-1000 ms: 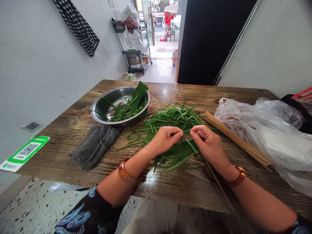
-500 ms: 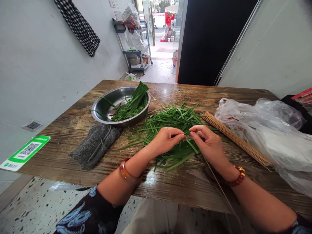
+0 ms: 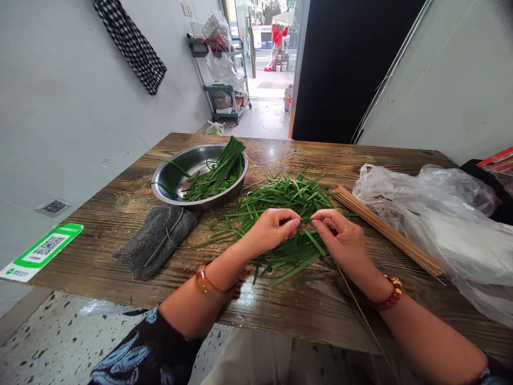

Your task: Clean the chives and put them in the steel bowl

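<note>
Over a loose pile of garlic chives (image 3: 280,198), both hands work close together at fingertip distance. My left hand (image 3: 272,232) is closed in a pinch, thumb against forefinger, on one end of a green chive leaf (image 3: 306,220). The leaf's other end is between the thumb and forefinger of my right hand (image 3: 343,239). A thin bamboo skewer (image 3: 355,291) runs from under my right palm down past the table's near edge; its upper end is hidden by the fingers.
Left of the pile stands a steel bowl (image 3: 159,188) with more chives, beside a folded grey mesh cloth (image 3: 154,243). A bundle of bamboo skewers (image 3: 387,230) and clear plastic bags (image 3: 452,230) lie to the right. A QR-code card (image 3: 42,251) is at the left edge.
My left fingertips have shifted slightly left, and a little more of the leaf shows between the hands. The right hand keeps its pinch, and the view has tilted very slightly.
</note>
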`<state>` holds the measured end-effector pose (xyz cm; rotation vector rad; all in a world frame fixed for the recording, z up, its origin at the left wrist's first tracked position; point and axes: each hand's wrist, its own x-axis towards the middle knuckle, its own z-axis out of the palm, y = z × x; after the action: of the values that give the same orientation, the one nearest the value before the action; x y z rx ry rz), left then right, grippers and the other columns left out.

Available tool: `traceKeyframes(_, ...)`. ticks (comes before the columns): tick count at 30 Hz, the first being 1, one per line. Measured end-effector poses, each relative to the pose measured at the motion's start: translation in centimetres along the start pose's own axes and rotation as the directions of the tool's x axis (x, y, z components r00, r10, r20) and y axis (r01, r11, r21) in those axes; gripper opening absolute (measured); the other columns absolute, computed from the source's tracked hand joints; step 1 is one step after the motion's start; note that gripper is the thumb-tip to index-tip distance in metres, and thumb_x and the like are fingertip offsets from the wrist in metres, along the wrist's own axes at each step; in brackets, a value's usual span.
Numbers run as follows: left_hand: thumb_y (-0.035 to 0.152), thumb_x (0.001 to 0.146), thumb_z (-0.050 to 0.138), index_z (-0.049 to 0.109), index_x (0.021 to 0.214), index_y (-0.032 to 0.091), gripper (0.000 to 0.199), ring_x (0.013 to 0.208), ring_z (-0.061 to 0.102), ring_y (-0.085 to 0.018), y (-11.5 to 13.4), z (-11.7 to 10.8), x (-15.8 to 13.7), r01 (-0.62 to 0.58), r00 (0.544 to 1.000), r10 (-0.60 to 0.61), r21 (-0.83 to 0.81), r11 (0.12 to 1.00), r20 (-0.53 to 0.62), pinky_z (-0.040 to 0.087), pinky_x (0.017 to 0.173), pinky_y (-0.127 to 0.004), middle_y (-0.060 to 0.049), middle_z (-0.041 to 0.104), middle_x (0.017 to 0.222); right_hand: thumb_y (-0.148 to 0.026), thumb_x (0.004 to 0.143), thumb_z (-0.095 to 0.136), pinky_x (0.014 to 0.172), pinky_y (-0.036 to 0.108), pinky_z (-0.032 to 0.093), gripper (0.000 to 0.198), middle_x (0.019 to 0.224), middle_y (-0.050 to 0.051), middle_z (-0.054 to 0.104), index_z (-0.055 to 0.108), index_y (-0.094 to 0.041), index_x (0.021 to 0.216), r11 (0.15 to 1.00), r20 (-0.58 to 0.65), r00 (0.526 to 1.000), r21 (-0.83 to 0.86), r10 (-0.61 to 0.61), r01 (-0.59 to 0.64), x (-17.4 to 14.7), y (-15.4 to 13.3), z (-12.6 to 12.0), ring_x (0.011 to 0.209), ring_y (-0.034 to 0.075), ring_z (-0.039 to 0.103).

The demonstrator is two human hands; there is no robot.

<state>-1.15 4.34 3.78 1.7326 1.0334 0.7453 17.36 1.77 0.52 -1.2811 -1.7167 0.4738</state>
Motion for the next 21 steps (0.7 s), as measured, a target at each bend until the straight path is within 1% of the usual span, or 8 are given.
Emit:
traceKeyframes(5, 0.024, 0.083, 0.055, 0.064, 0.076, 0.012, 0.017, 0.053, 0.052, -0.008, -0.03, 0.08, 0.1, 0.013, 1.0, -0.015, -0.104, 0.994, -0.019, 0.042, 0.052, -0.019, -0.001, 0.062, 0.064, -0.033, 0.089, 0.055, 0.054, 0.023, 0.038, 0.015, 0.065, -0.004, 0.059, 0.066, -0.022, 0.089, 0.999, 0.001, 0.999, -0.014, -0.034, 0.034, 0.0, 0.14, 0.02, 0.053, 0.011, 0.049)
traceKeyframes(9, 0.023, 0.083, 0.055, 0.064, 0.076, 0.011, 0.017, 0.056, 0.056, -0.008, -0.06, 0.12, 0.16, 0.013, 0.999, -0.017, -0.131, 0.991, -0.03, 0.045, 0.055, -0.02, -0.003, 0.065, 0.067, -0.032, 0.089, 0.056, 0.055, 0.023, 0.038, 0.014, 0.065, -0.004, 0.06, 0.066, -0.023, 0.089, 0.999, 0.012, 0.999, -0.026, -0.036, 0.036, -0.04, 0.2, 0.06, 0.055, 0.011, 0.05)
traceKeyframes(14, 0.022, 0.084, 0.054, 0.065, 0.076, 0.011, 0.017, 0.056, 0.057, -0.009, -0.13, 0.19, 0.13, 0.004, 0.998, -0.009, -0.08, 0.997, -0.064, 0.046, 0.056, -0.02, -0.002, 0.066, 0.067, -0.031, 0.089, 0.056, 0.054, 0.022, 0.038, 0.013, 0.066, -0.004, 0.061, 0.066, -0.023, 0.089, 0.999, 0.026, 0.999, -0.007, -0.045, 0.045, -0.17, 0.15, 0.16, 0.054, 0.011, 0.05)
traceKeyframes(21, 0.023, 0.086, 0.052, 0.066, 0.077, 0.011, 0.02, 0.054, 0.054, -0.008, -0.05, 0.36, 0.06, -0.01, 1.0, 0.009, -0.025, 1.0, -0.026, 0.044, 0.055, -0.019, -0.002, 0.065, 0.066, -0.033, 0.088, 0.056, 0.055, 0.024, 0.04, 0.014, 0.064, -0.003, 0.062, 0.065, -0.022, 0.089, 1.0, 0.02, 1.0, -0.014, -0.02, 0.021, -0.21, 0.26, 0.27, 0.054, 0.012, 0.054)
